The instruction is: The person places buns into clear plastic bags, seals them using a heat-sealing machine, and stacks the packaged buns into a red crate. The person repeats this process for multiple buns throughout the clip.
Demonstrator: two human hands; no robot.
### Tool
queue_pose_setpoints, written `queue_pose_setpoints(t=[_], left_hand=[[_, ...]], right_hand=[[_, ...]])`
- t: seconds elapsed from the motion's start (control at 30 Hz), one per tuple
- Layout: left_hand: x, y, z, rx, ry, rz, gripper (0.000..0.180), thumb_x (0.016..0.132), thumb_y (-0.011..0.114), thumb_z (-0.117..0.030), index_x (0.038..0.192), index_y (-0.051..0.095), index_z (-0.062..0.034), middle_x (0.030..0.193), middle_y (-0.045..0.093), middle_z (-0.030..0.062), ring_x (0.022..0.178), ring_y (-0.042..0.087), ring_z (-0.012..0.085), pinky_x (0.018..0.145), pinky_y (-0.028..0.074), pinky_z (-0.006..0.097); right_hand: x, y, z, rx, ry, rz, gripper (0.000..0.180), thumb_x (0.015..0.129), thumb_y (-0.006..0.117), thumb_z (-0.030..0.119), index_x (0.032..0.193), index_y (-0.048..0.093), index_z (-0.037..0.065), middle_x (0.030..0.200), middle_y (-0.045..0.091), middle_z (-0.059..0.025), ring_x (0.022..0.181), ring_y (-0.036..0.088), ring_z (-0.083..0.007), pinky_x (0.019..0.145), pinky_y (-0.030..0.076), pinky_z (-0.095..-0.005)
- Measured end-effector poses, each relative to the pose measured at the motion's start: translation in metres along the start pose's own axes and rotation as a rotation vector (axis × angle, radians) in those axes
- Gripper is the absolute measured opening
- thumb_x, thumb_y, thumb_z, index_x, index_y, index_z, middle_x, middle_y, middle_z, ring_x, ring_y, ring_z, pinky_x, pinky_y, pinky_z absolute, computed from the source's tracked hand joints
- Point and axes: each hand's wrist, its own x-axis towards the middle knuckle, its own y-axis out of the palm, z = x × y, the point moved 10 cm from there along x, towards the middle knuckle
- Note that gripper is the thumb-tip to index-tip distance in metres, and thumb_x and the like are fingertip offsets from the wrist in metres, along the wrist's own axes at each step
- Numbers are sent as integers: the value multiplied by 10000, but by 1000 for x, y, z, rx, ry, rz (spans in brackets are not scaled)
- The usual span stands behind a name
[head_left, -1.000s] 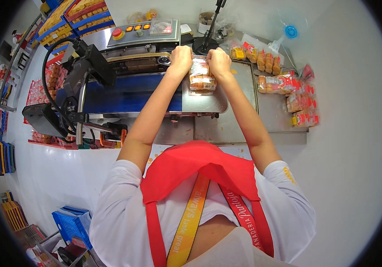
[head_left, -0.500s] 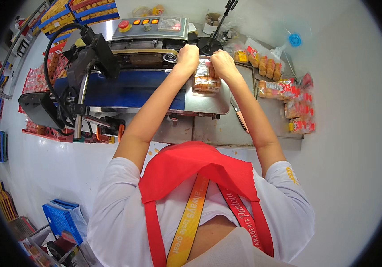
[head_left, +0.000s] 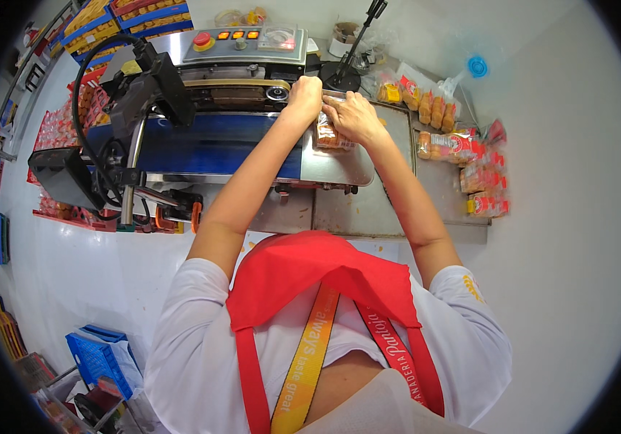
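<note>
A clear plastic bag of golden-brown bread pieces (head_left: 330, 136) lies on the steel plate (head_left: 332, 172) at the right end of a blue conveyor belt (head_left: 216, 145). My left hand (head_left: 305, 98) is closed at the bag's far left corner, beside the small pulley of the sealing machine (head_left: 245, 76); its fingertips are turned away from view. Over the far part of the bag lies my right hand (head_left: 355, 117), fingers together and pointing left, pressing the bag's film. It covers much of the bag's far end.
Several packed bread bags (head_left: 484, 177) line the right of the steel table, with more bags (head_left: 426, 105) behind. A black stand (head_left: 343, 72) rises at the back. On the left, a black device on a metal post (head_left: 134, 152) overhangs the belt.
My right hand has shifted slightly left and nearer, from a fist at the bag's far right corner to lying across the bag with fingers pointing left. My left hand has hardly moved.
</note>
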Motion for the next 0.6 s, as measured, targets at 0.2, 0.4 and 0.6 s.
queue_pose_setpoints(t=[0.2,0.4,0.6], left_hand=[[-66,-46,-10,-284,164,-64,290,796,610,-94,1067,642,7,962,648,229,887,644,359,786,502,404],[-132,-66,18,-306,70,-210,495,755,733,-103,1210,558,-24,1121,577,158,973,628,269,803,556,323],[-131,-75,33,-394,-45,-165,430,772,728,-97,1170,596,-5,1131,582,130,984,621,211,772,574,324]], right_hand=[[4,7,8,-12,18,-49,393,918,438,422,1149,638,174,923,588,-240,890,570,-367,765,465,-455],[32,25,53,40,1,-147,439,888,498,426,1001,663,35,871,592,-255,879,567,-360,747,438,-461],[29,10,42,355,-27,-139,446,896,499,397,953,690,-3,854,646,-271,882,610,-419,821,473,-465]])
